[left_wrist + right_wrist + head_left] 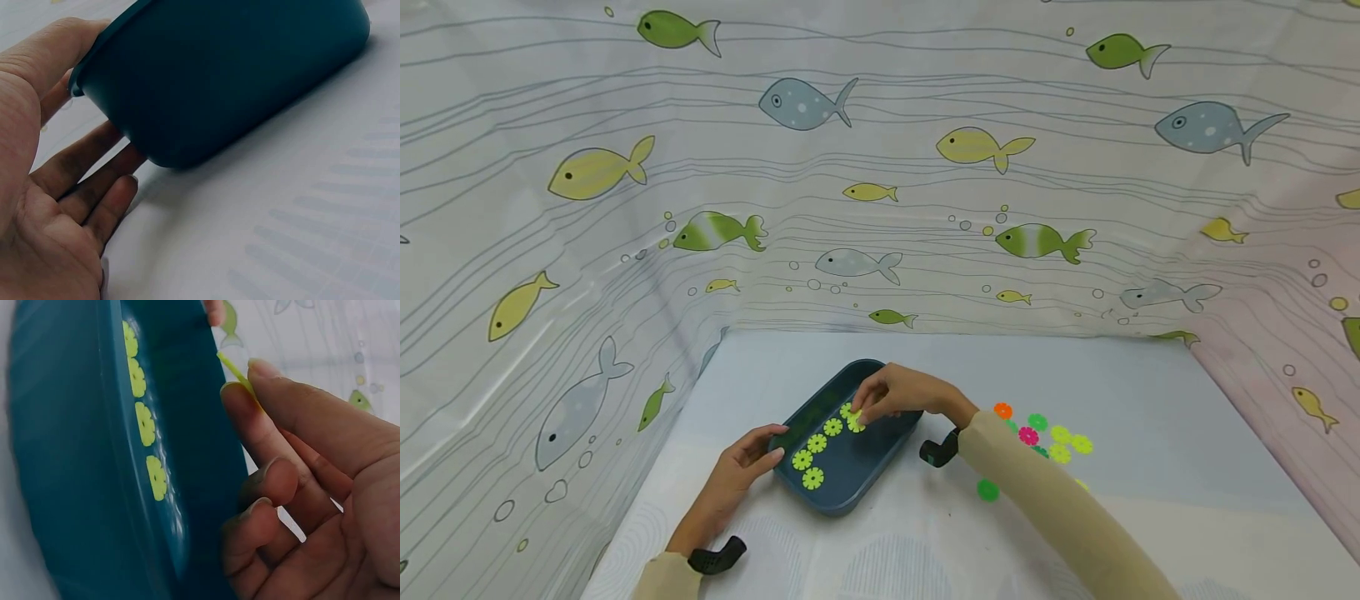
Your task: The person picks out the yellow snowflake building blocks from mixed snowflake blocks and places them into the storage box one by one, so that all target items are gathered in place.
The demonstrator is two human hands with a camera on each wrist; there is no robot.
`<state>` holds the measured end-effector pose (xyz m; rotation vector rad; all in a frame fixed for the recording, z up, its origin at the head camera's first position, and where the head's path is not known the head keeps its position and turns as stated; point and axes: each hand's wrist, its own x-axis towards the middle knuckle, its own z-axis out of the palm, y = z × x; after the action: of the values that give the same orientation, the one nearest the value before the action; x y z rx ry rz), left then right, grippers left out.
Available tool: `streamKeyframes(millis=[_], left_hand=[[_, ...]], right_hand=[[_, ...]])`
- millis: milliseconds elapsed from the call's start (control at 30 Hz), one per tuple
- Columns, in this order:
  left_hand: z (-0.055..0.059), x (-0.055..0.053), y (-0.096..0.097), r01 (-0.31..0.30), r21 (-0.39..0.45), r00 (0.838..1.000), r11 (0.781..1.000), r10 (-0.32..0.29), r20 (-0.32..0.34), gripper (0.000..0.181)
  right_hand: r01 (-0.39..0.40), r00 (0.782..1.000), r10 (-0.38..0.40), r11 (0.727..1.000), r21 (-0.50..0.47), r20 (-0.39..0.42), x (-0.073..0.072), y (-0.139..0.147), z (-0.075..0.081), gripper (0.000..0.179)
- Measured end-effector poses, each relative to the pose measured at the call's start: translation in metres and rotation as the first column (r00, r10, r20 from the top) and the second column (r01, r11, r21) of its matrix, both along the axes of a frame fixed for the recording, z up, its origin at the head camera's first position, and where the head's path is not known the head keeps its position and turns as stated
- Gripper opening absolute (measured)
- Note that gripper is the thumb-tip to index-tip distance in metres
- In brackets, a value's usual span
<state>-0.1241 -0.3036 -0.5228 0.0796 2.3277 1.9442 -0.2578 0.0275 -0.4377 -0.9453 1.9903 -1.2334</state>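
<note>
From my seat I have the right hand [898, 390] reaching over the far right side of the blue tub [850, 467], wrist bent down and palm partly turned in. Its thumb and index finger pinch one yellow-green flower piece [854, 424], seen edge-on from the right wrist, so that grip is narrow; the other fingers curl loosely behind. The held piece sits above the tub's inside, toward its far end. The right forearm, in a beige sleeve [1037, 492], comes in from the tub's near right. My left hand [733, 475] is at the tub's near left corner, thumb on the rim and fingers against the outer wall below, holding the tub between them

Inside the tub, more yellow-green pieces [816, 442] run in a line along its left wall, with one more lying near its near corner (I count five besides the pinched one). To the tub's right, on the white table [917, 533], lie loose pieces: an orange one [1003, 411], a pink one [1028, 436], some greens and further yellow-greens, a few partly hidden by the right sleeve
</note>
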Motion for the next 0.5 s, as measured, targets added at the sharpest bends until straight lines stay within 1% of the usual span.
streamKeyframes(millis=[133,233,400,500], left_hand=[[0.0,0.0,-0.001,0.003,0.001,1.0,1.0,-0.003,-0.005,0.047],[0.0,0.001,0.0,0.008,0.004,1.0,1.0,-0.008,-0.008,0.047],[0.001,0.002,0.0,0.008,0.014,1.0,1.0,-0.008,-0.008,0.047],[0.001,0.002,0.0,0.006,0.017,1.0,1.0,-0.006,-0.009,0.047]], right_hand=[[-0.03,0.999,0.03,1.0,0.006,0.022,-0.003,-0.007,-0.002,0.016],[-0.046,0.998,0.045,0.999,0.028,0.041,-0.004,-0.011,-0.005,0.017],[-0.084,0.995,0.08,0.994,0.07,0.053,-0.005,-0.019,-0.006,0.018],[-0.105,0.993,0.101,0.992,0.075,0.063,-0.005,-0.025,-0.006,0.017]])
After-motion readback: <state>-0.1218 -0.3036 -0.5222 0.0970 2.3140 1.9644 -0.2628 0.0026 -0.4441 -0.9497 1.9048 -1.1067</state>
